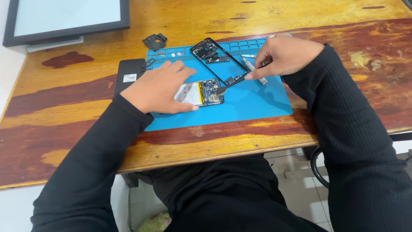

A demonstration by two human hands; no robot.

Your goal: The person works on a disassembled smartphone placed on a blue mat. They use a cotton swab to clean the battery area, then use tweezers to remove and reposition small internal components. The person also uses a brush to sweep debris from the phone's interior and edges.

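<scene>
left hand lies spread on an opened phone; right hand pinches what looks like a thin tool on the blue mat.

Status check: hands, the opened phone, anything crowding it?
Left hand flat on opened phone, pinning it. Right hand holds thin tool, tip at the board. Black frame lies close behind on blue mat.

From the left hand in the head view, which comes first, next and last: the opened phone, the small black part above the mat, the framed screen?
From the left hand, nearest first:
1. Opened phone, under its fingers, on the blue mat.
2. Small black part, beyond the mat's top left corner.
3. Framed screen, far left corner of the table.
</scene>
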